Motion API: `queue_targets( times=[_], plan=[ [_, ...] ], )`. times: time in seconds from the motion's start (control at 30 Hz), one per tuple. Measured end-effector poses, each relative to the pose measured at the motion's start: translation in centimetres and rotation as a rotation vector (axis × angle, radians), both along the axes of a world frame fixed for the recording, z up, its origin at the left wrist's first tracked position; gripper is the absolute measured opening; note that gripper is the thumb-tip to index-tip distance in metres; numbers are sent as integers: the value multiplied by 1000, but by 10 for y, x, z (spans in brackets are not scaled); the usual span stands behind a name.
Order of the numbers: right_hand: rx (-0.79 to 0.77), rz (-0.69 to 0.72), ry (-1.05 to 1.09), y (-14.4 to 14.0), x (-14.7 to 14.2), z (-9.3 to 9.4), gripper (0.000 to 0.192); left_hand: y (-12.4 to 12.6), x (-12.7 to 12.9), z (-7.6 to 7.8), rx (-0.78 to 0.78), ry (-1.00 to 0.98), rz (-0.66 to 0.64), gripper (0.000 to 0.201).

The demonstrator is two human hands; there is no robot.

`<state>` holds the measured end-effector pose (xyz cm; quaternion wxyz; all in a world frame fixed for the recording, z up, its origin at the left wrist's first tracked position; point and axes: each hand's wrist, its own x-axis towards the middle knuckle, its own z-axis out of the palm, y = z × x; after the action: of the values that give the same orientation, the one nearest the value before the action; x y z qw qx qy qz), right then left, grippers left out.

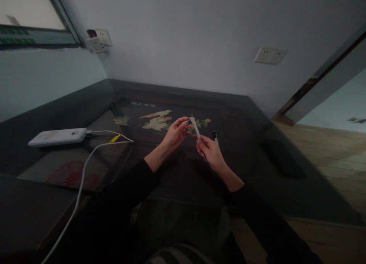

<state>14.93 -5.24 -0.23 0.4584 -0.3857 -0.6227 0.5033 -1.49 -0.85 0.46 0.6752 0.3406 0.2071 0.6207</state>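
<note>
My left hand (177,131) pinches a small green-and-dark piece (188,122) between thumb and fingers; it looks like a short cylinder, but its kind is unclear. My right hand (209,151) is closed around the lower part of a slim, pale stick-shaped object (195,127), which points up and slightly left. Its top end is close beside the small piece; whether the two touch, I cannot tell. Just beyond my right hand lies a thin silver item with a dark tip (216,137), partly hidden by the hand. Both hands are above the dark table (183,172).
At the left lies a white power bank (58,137), with a white cable (82,176) running toward the near edge and a yellow tag (114,138) on it. A flat black object (283,158) rests at the right. Wall sockets (270,55) are behind the table.
</note>
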Motion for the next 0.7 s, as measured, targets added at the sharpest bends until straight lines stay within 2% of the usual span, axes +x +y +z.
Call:
queue_targets(
  times=[0.17, 0.43, 0.7],
  plan=[
    [35, 68, -33, -3, -1, 2, 39, 0, 1, 2, 17, 0, -9, 38],
    [-36, 191, 35, -6, -5, 2, 40, -3, 1, 6, 24, -2, -2, 41],
    [29, 45, -36, 0, -1, 0, 40, 0, 1, 2, 26, 8, -1, 39]
  ],
)
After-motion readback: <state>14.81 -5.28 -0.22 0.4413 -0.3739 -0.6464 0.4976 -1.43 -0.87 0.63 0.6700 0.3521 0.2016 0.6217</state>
